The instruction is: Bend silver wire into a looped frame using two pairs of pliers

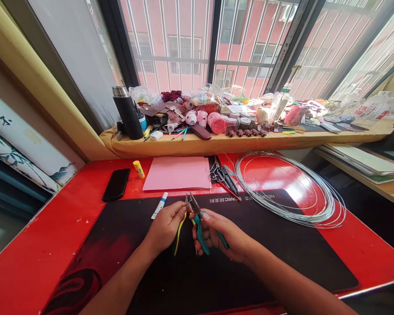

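Left hand point(166, 225) clamped on yellow-handled pliers point(181, 227), right hand point(218, 234) clamped on teal-handled pliers point(200, 227), tips meeting over the black desk mat point(282, 245), wire coil point(289, 188) right of the mat's top edge, pink paper point(177, 173) beyond it

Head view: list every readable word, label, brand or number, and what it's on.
"OMIC" and "NE": white print, upside down, on the black desk mat; the rest of that line, characters included, is too blurred.
Brush characters on the hanging scroll: cut off, unreadable.
Red print on the bottles on the sill: too small.
Glue stick and tube: no legible text.
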The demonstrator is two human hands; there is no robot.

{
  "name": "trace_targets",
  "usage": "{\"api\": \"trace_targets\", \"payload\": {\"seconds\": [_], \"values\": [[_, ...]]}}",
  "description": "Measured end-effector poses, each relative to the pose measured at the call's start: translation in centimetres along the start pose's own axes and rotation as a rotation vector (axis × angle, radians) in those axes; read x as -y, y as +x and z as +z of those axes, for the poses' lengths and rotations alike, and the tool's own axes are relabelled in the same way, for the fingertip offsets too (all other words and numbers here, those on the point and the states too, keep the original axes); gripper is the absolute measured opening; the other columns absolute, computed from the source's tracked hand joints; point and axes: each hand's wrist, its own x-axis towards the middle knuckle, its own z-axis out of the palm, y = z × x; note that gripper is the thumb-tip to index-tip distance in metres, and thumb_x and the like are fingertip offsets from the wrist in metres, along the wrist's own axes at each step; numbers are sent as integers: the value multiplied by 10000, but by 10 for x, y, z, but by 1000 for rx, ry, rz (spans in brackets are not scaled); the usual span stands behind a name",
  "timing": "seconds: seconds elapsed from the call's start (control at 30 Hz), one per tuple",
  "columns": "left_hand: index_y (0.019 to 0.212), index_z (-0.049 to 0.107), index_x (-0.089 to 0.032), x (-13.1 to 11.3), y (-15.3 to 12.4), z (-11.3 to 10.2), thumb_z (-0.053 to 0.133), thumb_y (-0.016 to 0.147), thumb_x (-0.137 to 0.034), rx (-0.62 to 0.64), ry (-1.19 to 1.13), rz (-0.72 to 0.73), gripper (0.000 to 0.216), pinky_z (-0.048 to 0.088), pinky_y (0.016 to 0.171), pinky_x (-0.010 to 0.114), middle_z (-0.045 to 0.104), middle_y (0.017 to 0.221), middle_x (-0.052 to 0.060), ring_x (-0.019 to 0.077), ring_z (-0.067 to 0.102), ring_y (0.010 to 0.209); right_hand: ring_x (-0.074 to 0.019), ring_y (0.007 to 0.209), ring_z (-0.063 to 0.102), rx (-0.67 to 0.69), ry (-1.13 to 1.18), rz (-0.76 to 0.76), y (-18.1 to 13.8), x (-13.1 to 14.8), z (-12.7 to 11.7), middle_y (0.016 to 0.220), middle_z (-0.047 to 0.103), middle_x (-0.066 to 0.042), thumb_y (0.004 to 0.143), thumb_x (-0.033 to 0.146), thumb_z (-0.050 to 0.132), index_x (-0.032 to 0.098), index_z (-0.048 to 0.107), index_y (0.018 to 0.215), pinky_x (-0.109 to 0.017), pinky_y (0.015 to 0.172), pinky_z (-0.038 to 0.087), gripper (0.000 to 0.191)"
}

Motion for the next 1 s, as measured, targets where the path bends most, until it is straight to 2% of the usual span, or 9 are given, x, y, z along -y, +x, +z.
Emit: {"api": "trace_targets", "payload": {"seconds": [0.17, 0.77, 1.0], "values": [[938, 659, -207, 4, 1, -1, 448, 1031, -432, 1, 1, -6, 322, 451, 771, 282, 701, 904, 23, 194, 613, 816, -203, 707, 701, -8, -14, -8, -1, -3, -1, 892, 672, -63, 983, 483, 611, 183, 600, 1189, -328, 659, 531, 365], [954, 676, -215, 11, 2, 1, 452, 1034, -415, -28, 56, 9, 311, 457, 771, 259, 702, 882, 4, 177, 626, 811, -154, 597, 616, -34, 6, 2, 2, -8, -3, 823, 639, -36, 973, 471, 615, 185, 581, 1135, -259, 527, 487, 330], [935, 672, -220, 11, 3, 5, 448, 1033, -390, -27, 105, 9, 298, 450, 756, 265, 711, 870, 6, 177, 632, 797, -151, 553, 561, -63, 48, 35, -1, -11, -4, 755, 620, -19, 941, 426, 631, 188, 558, 1192, -250, 479, 438, 354]]}}
